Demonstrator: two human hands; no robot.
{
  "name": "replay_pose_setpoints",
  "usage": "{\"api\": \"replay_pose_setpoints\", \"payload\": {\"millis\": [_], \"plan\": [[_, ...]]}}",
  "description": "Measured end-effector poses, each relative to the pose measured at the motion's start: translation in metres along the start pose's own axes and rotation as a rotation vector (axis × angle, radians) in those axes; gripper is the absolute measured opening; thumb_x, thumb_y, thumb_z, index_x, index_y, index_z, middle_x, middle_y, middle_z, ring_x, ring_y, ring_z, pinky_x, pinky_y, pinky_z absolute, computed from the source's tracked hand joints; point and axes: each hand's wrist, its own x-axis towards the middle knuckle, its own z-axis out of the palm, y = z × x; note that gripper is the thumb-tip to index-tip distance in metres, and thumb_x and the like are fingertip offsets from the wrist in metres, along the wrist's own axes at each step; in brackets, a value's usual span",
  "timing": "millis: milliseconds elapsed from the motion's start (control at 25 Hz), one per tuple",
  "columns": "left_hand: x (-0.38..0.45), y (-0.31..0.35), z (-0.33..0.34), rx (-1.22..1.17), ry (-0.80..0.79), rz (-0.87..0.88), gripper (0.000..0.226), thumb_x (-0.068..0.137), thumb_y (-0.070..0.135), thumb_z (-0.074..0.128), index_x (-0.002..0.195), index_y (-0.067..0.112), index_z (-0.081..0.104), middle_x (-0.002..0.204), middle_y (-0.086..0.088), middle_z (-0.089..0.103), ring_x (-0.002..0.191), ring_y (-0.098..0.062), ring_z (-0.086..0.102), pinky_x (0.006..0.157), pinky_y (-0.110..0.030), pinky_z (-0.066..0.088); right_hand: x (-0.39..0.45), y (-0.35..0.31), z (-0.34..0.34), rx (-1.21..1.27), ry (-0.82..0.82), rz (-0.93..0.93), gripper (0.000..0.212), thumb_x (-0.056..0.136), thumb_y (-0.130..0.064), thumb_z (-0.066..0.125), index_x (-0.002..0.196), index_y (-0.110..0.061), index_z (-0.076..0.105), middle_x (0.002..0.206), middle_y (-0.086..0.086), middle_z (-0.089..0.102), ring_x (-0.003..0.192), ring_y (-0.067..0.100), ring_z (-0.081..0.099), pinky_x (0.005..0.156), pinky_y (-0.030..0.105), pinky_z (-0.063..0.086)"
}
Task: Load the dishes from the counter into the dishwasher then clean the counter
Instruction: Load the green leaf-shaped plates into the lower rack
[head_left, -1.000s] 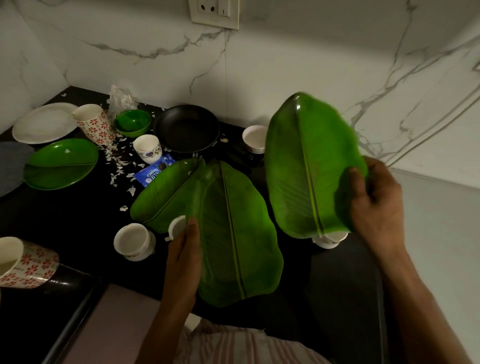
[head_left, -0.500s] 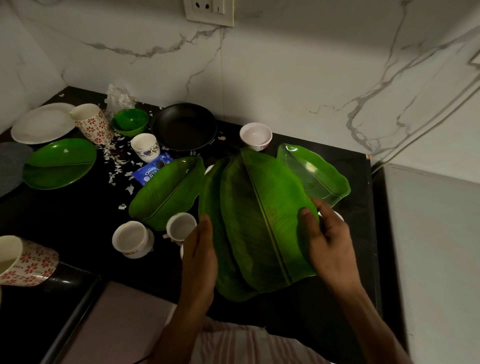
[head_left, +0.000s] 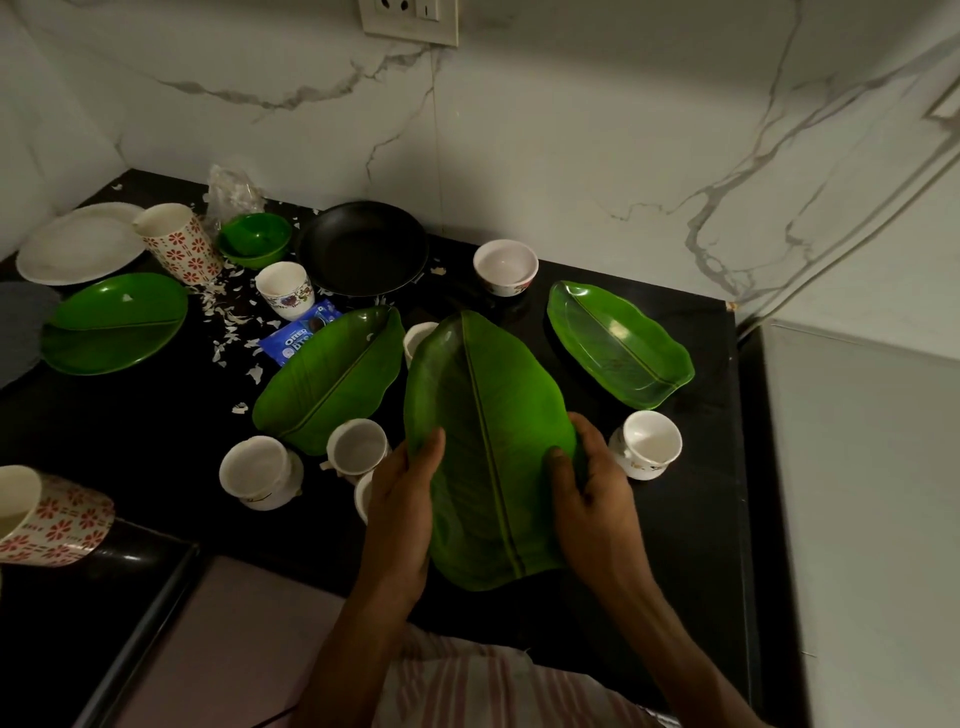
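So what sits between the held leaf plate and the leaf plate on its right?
Head view: only bare black counter between the held leaf plate and the right leaf plate.

Two small cups (head_left: 415, 338) (head_left: 363, 496) half hidden behind the held leaf plate (head_left: 488, 447), patterned mug (head_left: 47, 514) cut off at left edge.

A green leaf-shaped plate (head_left: 493, 447) is held by both long edges above the black counter (head_left: 691, 499). Two more leaf plates (head_left: 332, 376) (head_left: 621, 343), white cups (head_left: 649, 441) and a black pan (head_left: 363, 249) are spread around it.
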Motion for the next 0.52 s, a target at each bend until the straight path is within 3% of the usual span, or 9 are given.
{"api": "replay_pose_setpoints", "payload": {"millis": [120, 200, 280, 360, 440, 520], "plan": [[-0.003, -0.002, -0.005, -0.052, 0.023, 0.004, 0.022, 0.095, 0.019, 0.055, 0.113, 0.018, 0.066, 0.103, -0.002, 0.074, 0.091, -0.018, 0.071, 0.064, -0.028, 0.055, 0.023, -0.006, -0.023, 0.062, -0.026, 0.072, 0.022, 0.095, -0.027, 0.062, 0.116, -0.022, 0.061, 0.090, -0.009, 0.069, 0.080, 0.002, 0.064, 0.075, 0.025, 0.052], [-0.006, -0.004, -0.009, -0.080, 0.038, -0.013, 0.022, 0.095, 0.018, 0.054, 0.115, 0.019, 0.065, 0.106, -0.003, 0.073, 0.095, -0.020, 0.070, 0.069, -0.030, 0.055, 0.060, 0.004, -0.053, 0.074, 0.171, 0.109, 0.017, 0.092, -0.027, 0.065, 0.108, -0.020, 0.065, 0.088, -0.001, 0.070, 0.081, 0.013, 0.065, 0.079, 0.035, 0.052], [-0.010, -0.004, -0.011, -0.091, 0.043, -0.030, 0.023, 0.095, 0.019, 0.055, 0.116, 0.021, 0.066, 0.109, -0.005, 0.073, 0.099, -0.024, 0.069, 0.078, -0.036, 0.054, 0.108, 0.036, -0.088, -0.098, 0.359, 0.203, 0.033, 0.089, -0.033, 0.066, 0.116, -0.013, 0.062, 0.100, 0.003, 0.068, 0.092, 0.021, 0.066, 0.088, 0.041, 0.053], [-0.012, -0.006, -0.013, -0.098, 0.051, -0.035, 0.021, 0.094, 0.019, 0.057, 0.112, 0.022, 0.067, 0.108, -0.005, 0.073, 0.100, -0.026, 0.069, 0.083, -0.039, 0.053, 0.145, 0.074, -0.111, -0.187, 0.396, 0.399, 0.057, 0.080, -0.043, 0.066, 0.124, -0.008, 0.056, 0.107, 0.008, 0.067, 0.095, 0.028, 0.066, 0.090, 0.047, 0.054], [-0.014, -0.006, -0.013, -0.090, 0.059, -0.045, 0.017, 0.092, 0.018, 0.058, 0.106, 0.024, 0.068, 0.107, -0.005, 0.073, 0.098, -0.026, 0.068, 0.082, -0.039, 0.053, 0.167, 0.105, -0.118, -0.062, 0.357, 0.560, 0.051, 0.080, -0.038, 0.067, 0.112, 0.000, 0.058, 0.098, 0.016, 0.065, 0.079, 0.030, 0.065, 0.071, 0.046, 0.059], [-0.017, -0.007, -0.013, -0.083, 0.063, -0.054, 0.015, 0.092, 0.017, 0.059, 0.102, 0.024, 0.067, 0.105, -0.006, 0.073, 0.097, -0.026, 0.068, 0.081, -0.039, 0.053, 0.179, 0.115, -0.114, 0.074, 0.340, 0.627, 0.024, 0.086, -0.020, 0.069, 0.086, 0.001, 0.057, 0.086, 0.017, 0.058, 0.061, 0.025, 0.058, 0.041, 0.029, 0.053]]}}
